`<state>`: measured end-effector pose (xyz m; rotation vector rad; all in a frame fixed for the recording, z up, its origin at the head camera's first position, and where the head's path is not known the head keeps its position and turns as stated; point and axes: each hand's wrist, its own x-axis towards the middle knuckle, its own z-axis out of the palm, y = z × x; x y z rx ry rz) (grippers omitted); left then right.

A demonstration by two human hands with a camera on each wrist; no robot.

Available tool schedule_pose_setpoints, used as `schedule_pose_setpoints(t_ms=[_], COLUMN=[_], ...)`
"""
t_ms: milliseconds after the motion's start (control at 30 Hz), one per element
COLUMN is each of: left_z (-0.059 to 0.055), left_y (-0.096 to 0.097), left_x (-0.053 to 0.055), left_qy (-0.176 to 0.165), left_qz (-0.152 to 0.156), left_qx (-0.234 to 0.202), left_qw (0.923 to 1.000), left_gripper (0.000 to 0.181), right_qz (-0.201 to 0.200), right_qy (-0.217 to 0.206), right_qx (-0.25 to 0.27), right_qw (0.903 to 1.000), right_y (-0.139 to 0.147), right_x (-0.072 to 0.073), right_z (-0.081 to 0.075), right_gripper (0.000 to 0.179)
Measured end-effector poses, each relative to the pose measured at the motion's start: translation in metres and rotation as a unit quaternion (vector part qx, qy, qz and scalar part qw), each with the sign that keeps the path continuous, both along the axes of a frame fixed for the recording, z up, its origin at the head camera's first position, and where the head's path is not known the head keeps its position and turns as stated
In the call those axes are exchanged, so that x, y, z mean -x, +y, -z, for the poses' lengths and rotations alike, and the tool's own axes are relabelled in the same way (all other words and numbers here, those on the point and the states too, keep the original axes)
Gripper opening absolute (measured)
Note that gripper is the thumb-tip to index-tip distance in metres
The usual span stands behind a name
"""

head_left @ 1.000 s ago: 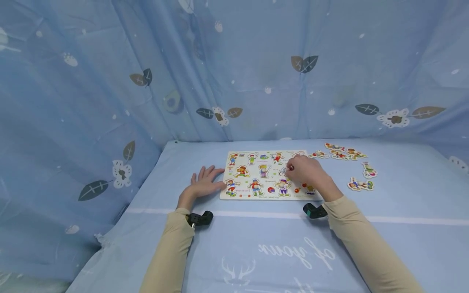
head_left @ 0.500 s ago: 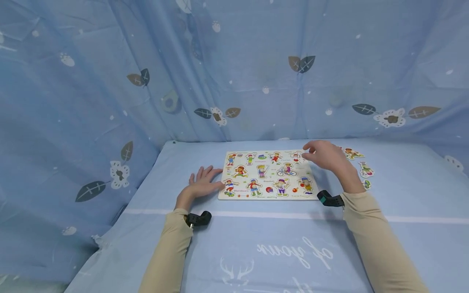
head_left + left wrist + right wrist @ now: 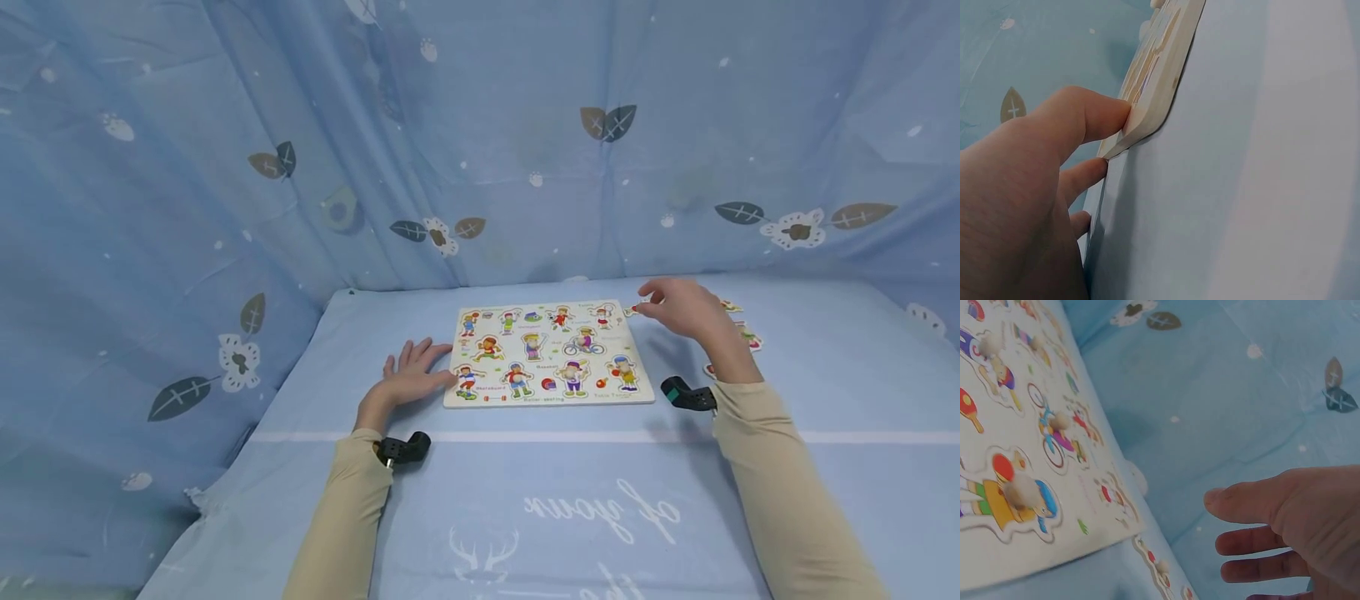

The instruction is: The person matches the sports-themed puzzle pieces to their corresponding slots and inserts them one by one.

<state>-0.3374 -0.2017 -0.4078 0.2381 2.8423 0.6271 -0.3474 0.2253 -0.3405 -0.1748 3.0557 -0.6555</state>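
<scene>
A wooden knob puzzle board with sports figures lies on the table. My left hand is spread at its left side, the thumb on the board's near corner and the index fingertip at its edge, as the left wrist view shows. A bicycle rider piece sits in the board towards the right. Beyond the far right corner, my right hand hovers over a loose puzzle piece, which it partly hides. The right wrist view shows its thumb and fingers apart, with nothing between them.
More loose pieces lie to the right, partly behind my right hand and wrist. A blue patterned cloth covers the table, and a blue curtain hangs at its far edge.
My right hand has let go of the bicycle rider piece on the board and moved right and away to the loose pieces. My left hand has stayed at the board's edge.
</scene>
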Motion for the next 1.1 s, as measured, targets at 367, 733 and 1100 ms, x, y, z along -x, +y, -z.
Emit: schedule_pose_setpoints(t_ms=[367, 733, 1100], left_z=[-0.001, 0.0, -0.002], left_y=[0.001, -0.001, -0.003], left_x=[0.003, 0.0, 0.002], left_qy=[-0.007, -0.009, -0.011], left_qz=[0.01, 0.007, 0.011], left_qx=[-0.005, 0.002, 0.0], left_qw=[0.9999, 0.9999, 0.9999], left_gripper=[0.075, 0.074, 0.076], right_qz=[0.029, 0.089, 0.123], right_qy=[0.032, 0.014, -0.07], right_qx=[0.032, 0.039, 0.055], right_qw=[0.9985, 0.9952, 0.9884], right_y=[0.045, 0.079, 0.108], right_x=[-0.011, -0.02, -0.025], right_z=[-0.01, 0.002, 0.02], right_gripper=[0.046, 0.051, 0.041])
